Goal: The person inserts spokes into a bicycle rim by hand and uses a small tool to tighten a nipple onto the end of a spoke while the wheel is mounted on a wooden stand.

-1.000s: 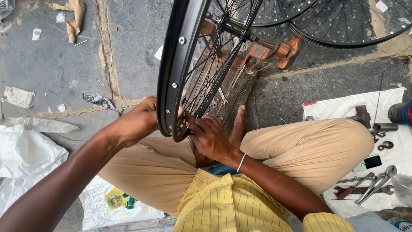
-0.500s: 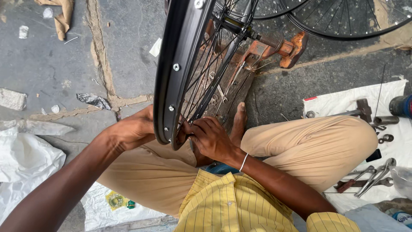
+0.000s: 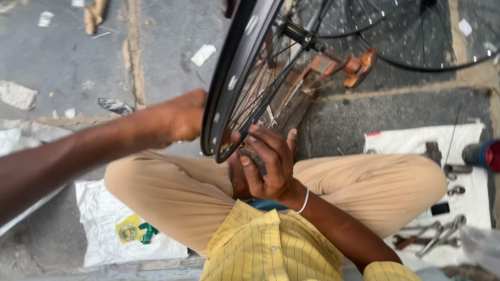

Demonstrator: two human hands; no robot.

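A black bicycle wheel rim with thin spokes stands upright on a rusty truing stand in front of me. My left hand presses against the outer side of the rim at its lower left. My right hand sits at the rim's bottom on the spoke side, its fingers curled around a small dark tool at the spoke ends. I sit cross-legged in tan trousers and a yellow striped shirt.
A second wheel lies on the ground at the top right. A white cloth at the right holds pliers, wrenches and small metal parts. A white sack lies under my left knee. Litter dots the grey pavement.
The view has shifted right and closer. My left hand has slid up along the outside of the rim, and the wheel has turned a little. My right hand stays at the spoke ends.
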